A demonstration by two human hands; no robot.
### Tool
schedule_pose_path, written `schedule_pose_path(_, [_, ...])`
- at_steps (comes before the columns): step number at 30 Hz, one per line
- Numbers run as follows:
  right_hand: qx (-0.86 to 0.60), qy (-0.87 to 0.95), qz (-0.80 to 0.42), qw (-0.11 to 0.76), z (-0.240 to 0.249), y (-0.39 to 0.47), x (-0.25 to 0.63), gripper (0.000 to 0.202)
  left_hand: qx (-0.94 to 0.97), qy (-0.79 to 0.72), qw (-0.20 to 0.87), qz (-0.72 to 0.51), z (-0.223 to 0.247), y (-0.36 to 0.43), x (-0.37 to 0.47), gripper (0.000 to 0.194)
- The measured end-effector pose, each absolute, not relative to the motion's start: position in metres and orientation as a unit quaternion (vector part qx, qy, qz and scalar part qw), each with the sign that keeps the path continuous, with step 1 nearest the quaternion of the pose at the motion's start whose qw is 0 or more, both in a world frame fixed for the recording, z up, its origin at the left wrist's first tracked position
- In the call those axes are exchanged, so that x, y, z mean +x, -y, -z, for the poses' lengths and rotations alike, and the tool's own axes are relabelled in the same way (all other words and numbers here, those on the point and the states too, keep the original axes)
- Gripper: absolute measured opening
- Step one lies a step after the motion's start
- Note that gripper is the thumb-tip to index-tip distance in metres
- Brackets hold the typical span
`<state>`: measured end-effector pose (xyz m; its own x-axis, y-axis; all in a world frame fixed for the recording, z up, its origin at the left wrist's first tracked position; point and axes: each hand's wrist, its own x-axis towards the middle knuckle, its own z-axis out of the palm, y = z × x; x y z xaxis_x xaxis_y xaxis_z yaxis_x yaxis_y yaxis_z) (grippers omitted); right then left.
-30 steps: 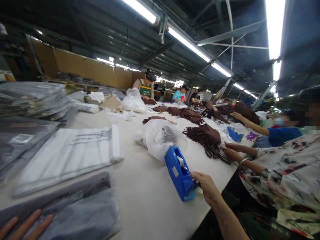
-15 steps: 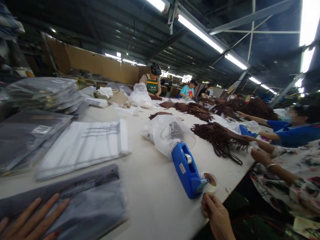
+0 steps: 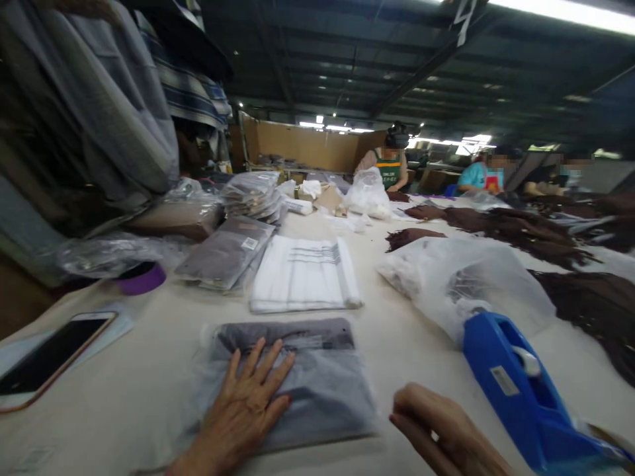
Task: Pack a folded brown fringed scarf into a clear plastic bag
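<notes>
My left hand (image 3: 251,403) lies flat with fingers spread on a folded grey cloth in a clear plastic bag (image 3: 327,390). To its right, my right hand (image 3: 436,423) hovers over the table beside the bag's edge. Its fingers are curled and pressed together; whatever they may hold is too blurred to make out. A blue tape dispenser (image 3: 516,390) stands right of that hand, apart from it. Just beyond the bagged cloth lies a folded white cloth with grey stripes (image 3: 305,274).
Left are a phone (image 3: 54,354), a purple tape roll (image 3: 141,279) and stacked bagged grey cloths (image 3: 228,248). A translucent plastic bag (image 3: 446,271) lies behind the dispenser, with brown fringed textiles (image 3: 590,311) at right. A co-worker (image 3: 389,168) works across the table.
The view has swung left, bringing the phone and purple roll into sight. My right hand has moved from the dispenser's tape end to beside the bagged cloth. My left hand still rests on it.
</notes>
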<state>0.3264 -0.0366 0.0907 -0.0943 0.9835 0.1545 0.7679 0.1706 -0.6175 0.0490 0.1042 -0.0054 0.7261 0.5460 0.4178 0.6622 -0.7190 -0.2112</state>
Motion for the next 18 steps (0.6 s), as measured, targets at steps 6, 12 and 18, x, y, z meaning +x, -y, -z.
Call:
schedule_pose_path(6, [-0.522, 0.812, -0.243, 0.098, -0.103, -0.079, 0.298, 0.014, -0.906, 0.341, 0.175, 0.178, 0.005, -0.1, 0.048, 0.056])
schedule_pose_path(12, [-0.623, 0.743, -0.234, 0.072, -0.059, -0.131, 0.308, 0.022, -0.906, 0.33, 0.195, 0.18, 0.005, -0.101, 0.048, 0.057])
schedule_pose_path(18, [-0.736, 0.651, -0.109, 0.151, -0.048, -0.097, 0.318, 0.011, -0.902, 0.33, 0.202, 0.19, 0.005, -0.101, 0.049, 0.056])
